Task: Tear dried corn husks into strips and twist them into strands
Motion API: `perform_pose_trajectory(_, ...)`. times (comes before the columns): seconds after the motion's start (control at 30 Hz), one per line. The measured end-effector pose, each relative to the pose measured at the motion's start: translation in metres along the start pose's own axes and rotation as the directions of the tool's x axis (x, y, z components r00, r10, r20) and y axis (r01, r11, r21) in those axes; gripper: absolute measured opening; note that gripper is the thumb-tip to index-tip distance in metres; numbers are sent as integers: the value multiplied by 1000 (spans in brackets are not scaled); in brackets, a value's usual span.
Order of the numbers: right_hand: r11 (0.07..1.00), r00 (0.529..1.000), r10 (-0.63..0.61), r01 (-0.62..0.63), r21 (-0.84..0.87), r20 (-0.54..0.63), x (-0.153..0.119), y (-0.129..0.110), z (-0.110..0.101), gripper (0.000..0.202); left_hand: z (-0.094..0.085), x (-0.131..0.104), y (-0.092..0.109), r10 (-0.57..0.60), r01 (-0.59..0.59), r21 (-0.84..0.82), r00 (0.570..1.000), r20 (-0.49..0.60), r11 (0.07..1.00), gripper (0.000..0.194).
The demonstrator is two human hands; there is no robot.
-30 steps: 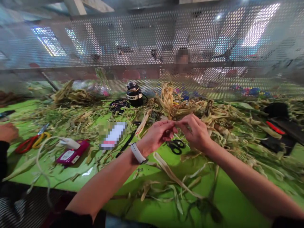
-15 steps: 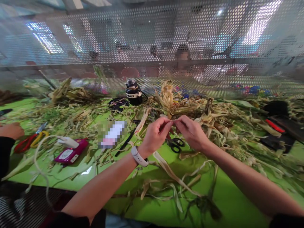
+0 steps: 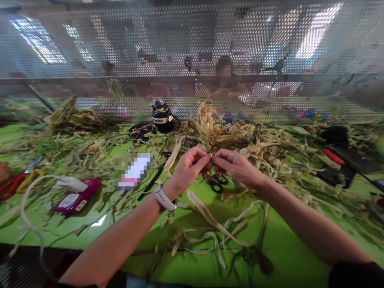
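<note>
My left hand (image 3: 192, 165), with a white band (image 3: 165, 199) at its wrist, has thumb and fingers pinched together near the middle of the view. Close on its right is my right hand (image 3: 232, 165), also pinched, with the fingertips of both nearly meeting. Whatever is between the fingertips is too small to make out. Black scissors (image 3: 216, 184) lie on the green table (image 3: 288, 248) just below the hands. Pale dried husk strips (image 3: 207, 214) are spread nearer to me.
A black bottle (image 3: 162, 116) stands behind, beside dried husks (image 3: 207, 124). At left lie a pixelated flat object (image 3: 134, 172), a magenta power strip (image 3: 78, 196) with a white plug, and red and yellow scissors (image 3: 22, 181). A perforated screen (image 3: 186, 36) rises behind; another person's hand (image 3: 4, 171) shows far left.
The view has shifted, so most table items appear further left. My fingertips are slightly more apart and a little lower. The other person's hand at far left has mostly left the view.
</note>
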State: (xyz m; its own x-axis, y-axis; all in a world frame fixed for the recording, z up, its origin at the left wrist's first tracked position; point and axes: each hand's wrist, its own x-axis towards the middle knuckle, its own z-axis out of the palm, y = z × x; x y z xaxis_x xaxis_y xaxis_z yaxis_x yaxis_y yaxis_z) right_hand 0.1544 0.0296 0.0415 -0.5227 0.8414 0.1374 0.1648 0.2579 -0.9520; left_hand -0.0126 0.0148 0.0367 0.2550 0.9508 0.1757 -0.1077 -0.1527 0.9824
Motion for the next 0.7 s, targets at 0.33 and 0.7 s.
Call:
perform_pose_trajectory(0.33, 988, 973, -120, 99, -117, -197, 1, -13, -22, 20, -17, 2, -3, -64, 67, 119, 998, -25, 991, 24)
perform_pose_trajectory(0.7, 992, 965, -31, -2, -125, -261, -26, 22, -40, 22, -67, -12, -2, -134, 27, 794, 989, 69, 607, 31)
